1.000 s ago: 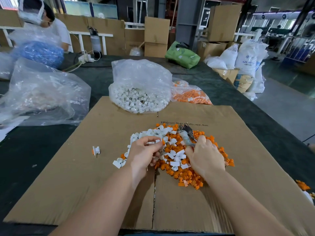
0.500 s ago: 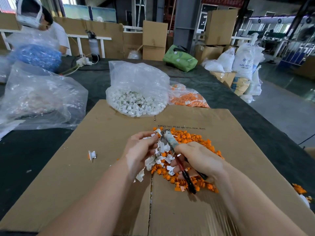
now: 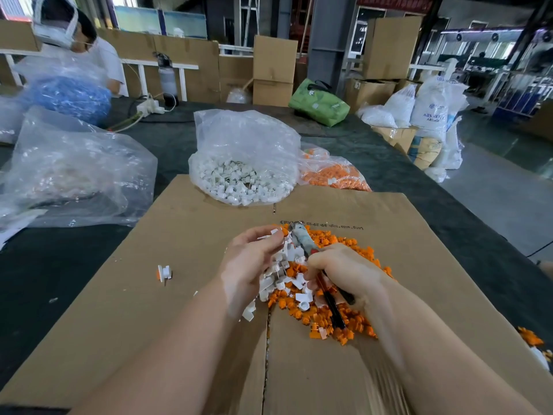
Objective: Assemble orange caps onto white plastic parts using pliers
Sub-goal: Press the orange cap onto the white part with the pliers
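Note:
A heap of loose orange caps (image 3: 341, 317) and white plastic parts (image 3: 282, 272) lies on a flat cardboard sheet (image 3: 149, 310). My right hand (image 3: 344, 271) grips the pliers (image 3: 305, 247) by their red and black handles, with the jaws pointing away over the heap. My left hand (image 3: 250, 265) hovers just left of the jaws and pinches a small white part with an orange cap (image 3: 278, 232) at its fingertips. One assembled piece (image 3: 164, 272), white with an orange cap, lies alone on the cardboard to the left.
A clear bag of white parts (image 3: 242, 175) and a bag of orange caps (image 3: 332, 173) stand at the cardboard's far edge. Large plastic bags (image 3: 68, 169) fill the left. Another person (image 3: 74, 40) works at the far left. A few orange pieces (image 3: 529, 338) lie at the right edge.
My right hand turned the pliers so the handles point toward me and the jaws away. My left hand lifted from the heap with a small part, and both hands rose slightly.

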Available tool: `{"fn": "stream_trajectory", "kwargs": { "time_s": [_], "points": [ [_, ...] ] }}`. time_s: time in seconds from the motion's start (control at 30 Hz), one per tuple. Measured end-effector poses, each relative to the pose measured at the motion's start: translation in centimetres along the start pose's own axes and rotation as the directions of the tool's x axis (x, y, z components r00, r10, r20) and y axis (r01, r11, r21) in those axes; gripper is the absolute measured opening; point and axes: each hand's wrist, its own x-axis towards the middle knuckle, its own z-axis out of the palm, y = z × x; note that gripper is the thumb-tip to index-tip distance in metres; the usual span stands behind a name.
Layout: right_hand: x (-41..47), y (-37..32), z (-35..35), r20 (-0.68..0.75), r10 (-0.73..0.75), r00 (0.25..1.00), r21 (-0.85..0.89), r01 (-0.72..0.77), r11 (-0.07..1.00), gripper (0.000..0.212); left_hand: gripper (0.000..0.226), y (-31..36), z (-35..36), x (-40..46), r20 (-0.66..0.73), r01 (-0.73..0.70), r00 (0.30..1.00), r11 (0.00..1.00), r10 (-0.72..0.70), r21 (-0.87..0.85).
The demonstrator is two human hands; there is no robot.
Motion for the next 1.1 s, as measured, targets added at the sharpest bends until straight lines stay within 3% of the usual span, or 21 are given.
{"fn": "stream_trajectory", "kwargs": {
  "time_s": [0.23,0.47,0.6,0.73,0.97,1.1],
  "points": [
    [0.4,0.0,0.5,-0.033,-0.010,0.999,0.011,0.011,1.000,0.010,0.012,-0.9,0.7,-0.6,0.087,-0.074,0.994,0.987,0.062,0.141],
    [0.4,0.4,-0.3,0.035,-0.014,0.999,0.158,0.008,0.987,0.018,0.013,-1.0,0.0,0.1,-0.049,-0.082,0.994,0.970,0.096,0.231],
    [0.3,1.2,-0.8,0.080,-0.005,0.997,0.130,-0.006,0.992,0.013,0.016,-0.4,0.0,0.5,-0.071,-0.113,0.988,0.951,0.139,0.287],
    [-0.2,1.2,-0.8,0.096,0.012,0.995,0.089,-0.021,0.996,0.022,0.009,0.2,0.0,0.9,-0.067,-0.043,0.996,0.981,0.056,0.191],
    [-0.6,1.5,-0.6,0.135,-0.027,0.991,0.056,0.020,0.998,0.057,0.008,0.3,-0.1,1.2,-0.071,0.015,0.997,0.995,-0.008,0.094],
    [-0.7,1.4,-0.2,0.143,-0.020,0.989,0.089,0.008,0.996,0.058,0.008,0.4,0.1,1.2,-0.082,0.006,0.997,0.998,-0.001,0.056]
  ]
}}
